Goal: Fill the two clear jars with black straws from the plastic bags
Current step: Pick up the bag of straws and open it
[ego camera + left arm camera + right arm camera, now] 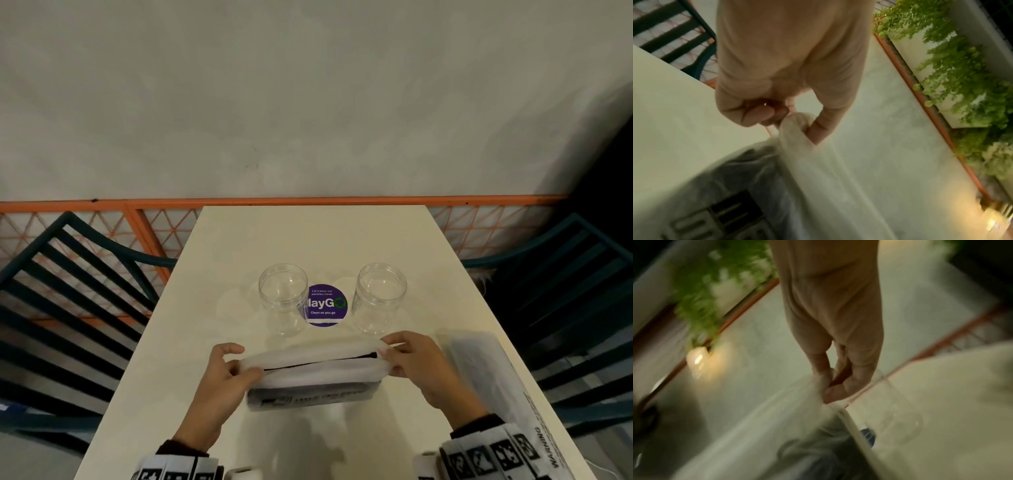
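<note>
bag (313,370): milky plastic, mouth pulled apart, dark straws (318,362) inside, lower centre on bench (239,246) | left hand (224,383), right hand (416,363): fingers pinch its ends | jars: 2, clear, empty, left (283,298), right (379,297), mid-frame | second bag (493,394): lower right

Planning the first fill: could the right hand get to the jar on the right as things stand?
Probably yes: the jar on the right stands open just beyond the right hand, nothing between, but its grip holds the plastic bag.
</note>
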